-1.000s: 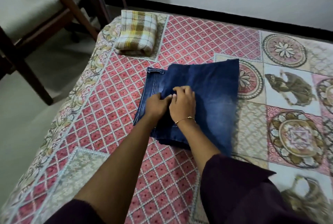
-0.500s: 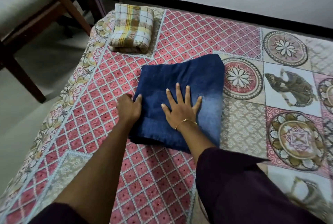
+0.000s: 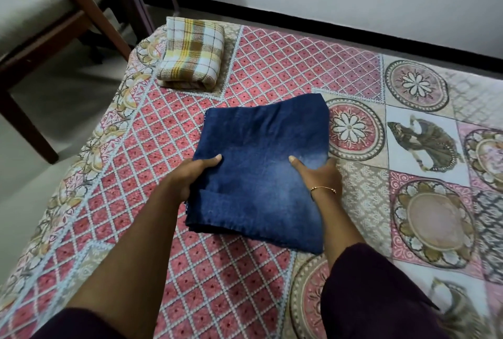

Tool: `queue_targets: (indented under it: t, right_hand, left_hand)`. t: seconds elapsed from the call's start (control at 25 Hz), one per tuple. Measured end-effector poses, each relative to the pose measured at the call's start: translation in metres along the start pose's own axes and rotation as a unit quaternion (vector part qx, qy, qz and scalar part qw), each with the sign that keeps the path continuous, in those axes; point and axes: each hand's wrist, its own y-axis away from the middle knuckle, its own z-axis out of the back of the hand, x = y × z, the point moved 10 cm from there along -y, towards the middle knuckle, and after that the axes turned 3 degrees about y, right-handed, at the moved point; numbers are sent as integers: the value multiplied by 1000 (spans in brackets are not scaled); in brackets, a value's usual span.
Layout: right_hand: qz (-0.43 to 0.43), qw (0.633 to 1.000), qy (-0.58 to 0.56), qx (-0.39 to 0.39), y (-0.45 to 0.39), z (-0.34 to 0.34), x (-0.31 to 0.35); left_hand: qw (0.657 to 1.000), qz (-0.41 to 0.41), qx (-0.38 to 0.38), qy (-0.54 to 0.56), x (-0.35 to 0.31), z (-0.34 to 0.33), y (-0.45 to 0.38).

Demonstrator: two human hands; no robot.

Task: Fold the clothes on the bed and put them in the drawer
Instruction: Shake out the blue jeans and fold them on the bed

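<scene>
1. The bed (image 3: pixel 272 71) carries a patterned bedspread.
2. Folded blue jeans (image 3: pixel 261 164) sit mid-bed.
3. A folded plaid cloth (image 3: pixel 192 52) lies at the far-left corner.
4. The left hand (image 3: pixel 190 178) and right hand (image 3: pixel 318 175) grip the jeans' 2 side edges.

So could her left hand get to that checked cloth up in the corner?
Probably yes, but not right now. The left hand grips the folded jeans. The bedspread between it and the checked cloth looks bare, so letting go and leaning forward should do.
</scene>
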Motion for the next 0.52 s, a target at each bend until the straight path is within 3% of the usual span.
queue_targets:
  t: [0.2, 0.32, 0.52]
  right_hand:
    - [3, 998, -64, 16, -4, -2, 7]
    - [-8, 980, -192, 42, -5, -11, 17]
    - [61, 965, -252, 32, 34, -50, 84]
  left_hand:
    - [996, -54, -50, 50, -8, 8, -1]
    - [991, -102, -50, 65, -25, 18, 7]
    - [982, -147, -100, 61, -64, 105, 30]
